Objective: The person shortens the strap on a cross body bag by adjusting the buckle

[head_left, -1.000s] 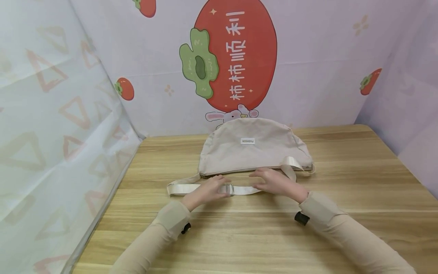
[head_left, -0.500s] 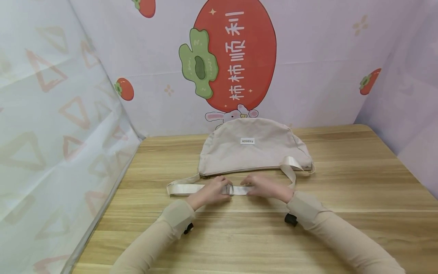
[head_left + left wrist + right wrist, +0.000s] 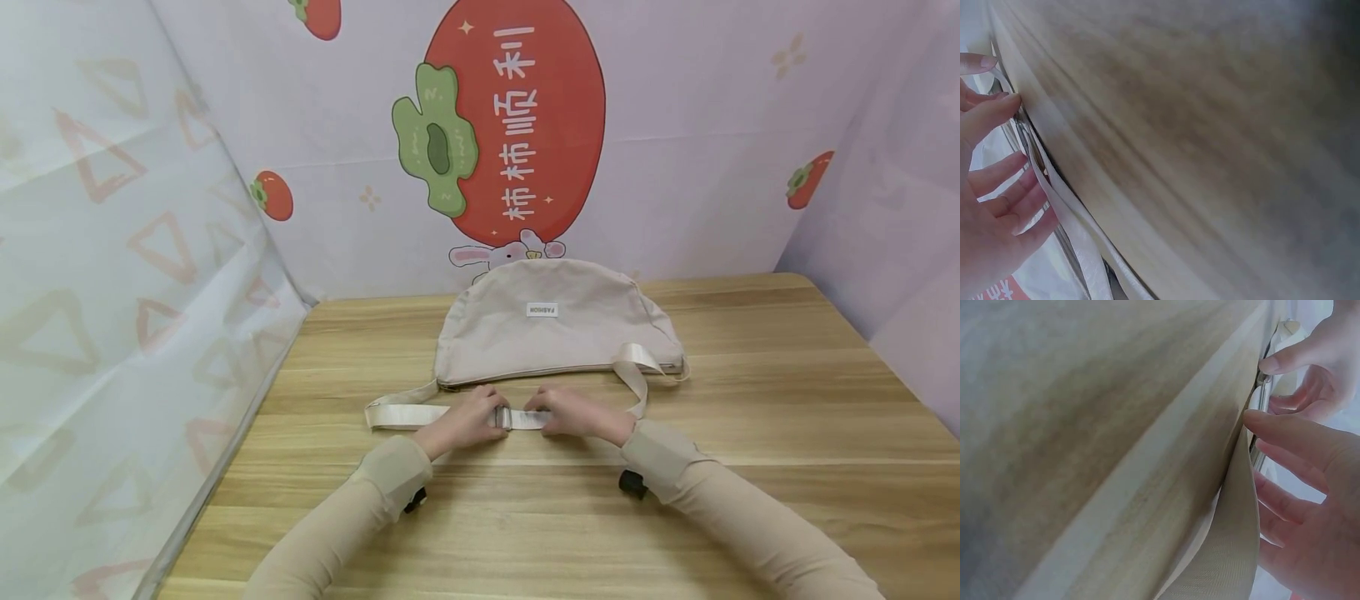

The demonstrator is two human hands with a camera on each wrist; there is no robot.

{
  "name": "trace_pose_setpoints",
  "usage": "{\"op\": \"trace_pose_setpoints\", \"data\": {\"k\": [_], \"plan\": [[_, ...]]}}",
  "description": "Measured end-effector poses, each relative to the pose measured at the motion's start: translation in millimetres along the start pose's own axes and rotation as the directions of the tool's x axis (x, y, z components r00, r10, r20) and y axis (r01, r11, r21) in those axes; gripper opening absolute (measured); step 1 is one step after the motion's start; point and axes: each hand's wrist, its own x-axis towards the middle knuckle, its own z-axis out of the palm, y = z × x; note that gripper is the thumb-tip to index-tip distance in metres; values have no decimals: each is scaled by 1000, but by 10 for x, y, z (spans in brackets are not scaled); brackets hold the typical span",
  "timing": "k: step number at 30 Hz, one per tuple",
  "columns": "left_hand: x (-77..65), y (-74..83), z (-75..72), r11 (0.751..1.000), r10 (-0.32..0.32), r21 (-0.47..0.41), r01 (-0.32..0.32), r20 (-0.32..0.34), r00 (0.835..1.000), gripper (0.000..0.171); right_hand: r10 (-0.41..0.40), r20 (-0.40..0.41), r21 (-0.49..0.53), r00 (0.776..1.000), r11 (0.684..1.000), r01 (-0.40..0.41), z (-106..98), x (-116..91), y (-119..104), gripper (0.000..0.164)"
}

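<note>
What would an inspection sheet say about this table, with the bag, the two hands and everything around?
Surface: wood-grain tabletop.
Job's things: pale bag, its label upside down in the head view; strap in front, with a metal buckle.
Clutter: nothing seen.
Hands: left hand at the buckle, right hand at the strap; whether either pinches, I can't tell.
Cables: nothing seen.
Surroundings: pale printed cloth with a big red fruit picture.

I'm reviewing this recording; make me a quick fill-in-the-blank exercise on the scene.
1. The label on the bag reads ____.
2. The person's ____ hand is the one nearer the metal buckle on the strap.
3. The largest fruit print on the backdrop is mainly coloured ____.

Missing words: FASHION; left; red.
</note>
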Motion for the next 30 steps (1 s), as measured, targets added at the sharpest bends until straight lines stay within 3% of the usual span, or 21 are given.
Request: {"op": "trace_pose_setpoints", "data": {"k": [7, 17, 24, 30], "plan": [[6, 18, -27, 999, 24, -26, -25, -21, 999, 34, -19, -13, 21, 1000, 1000, 19, 14, -30, -22, 33], [-56, 122, -108, 983, 50, -170, -70, -121, 991, 33, -43, -144, 127, 989, 990, 62, 4, -112, -99, 31], [-132, 201, -176, 956, 68, -261, -136, -255, 965, 36, -22, -228, 236, 974, 969, 77, -19, -228, -162, 30], [-185, 273, -231, 924, 23, -351, -153, -347, 938, 38, -42, -366, 214, 930, 968, 128, -61, -312, -245, 29]]}}
